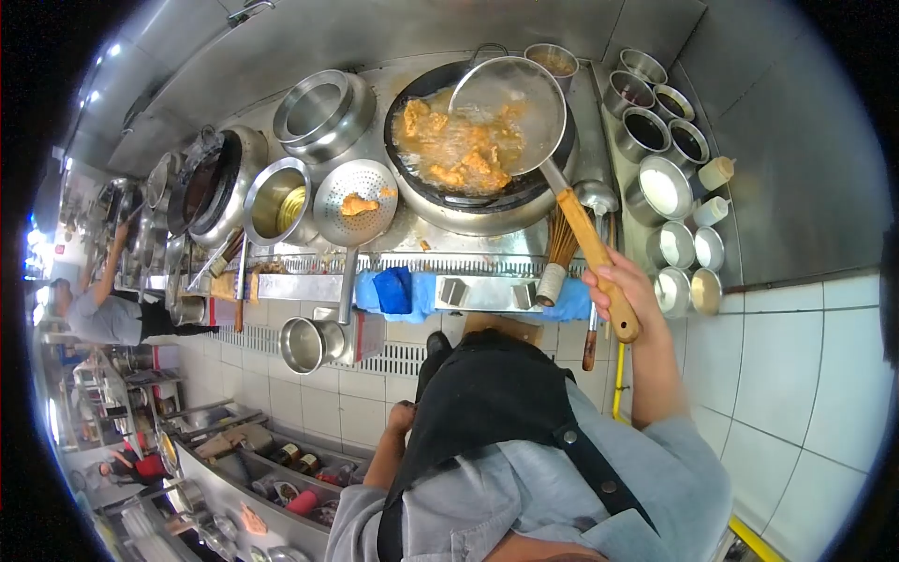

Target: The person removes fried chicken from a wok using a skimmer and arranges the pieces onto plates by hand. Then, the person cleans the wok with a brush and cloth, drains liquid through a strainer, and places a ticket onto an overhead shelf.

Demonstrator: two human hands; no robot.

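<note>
At right, the grip (629, 292) encircles the strainer's handle (582, 227).

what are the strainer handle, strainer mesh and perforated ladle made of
Strainer handle: probably wood, smooth, its warm brown showing a faint sheen. Strainer mesh: likely fine metal wire, dull grey, partly see-through. Perforated ladle: seemingly stainless steel, satin grey with glints.

Right hand (629, 288) grips wooden handle (588, 236) of mesh strainer (524, 112). Strainer's mesh over right part of wok (513, 196). Fried pieces (479, 169) in bubbling oil (440, 142). Left hand (401, 418) low beside black apron (496, 393). Left of wok, perforated ladle (330, 217) bearing fried bits (356, 204); metal pot (252, 208) just beside it. Brush (563, 242) near strainer handle. Tubs (639, 207) along right side of surface (412, 245). Co-worker (105, 309) at far left.
</note>
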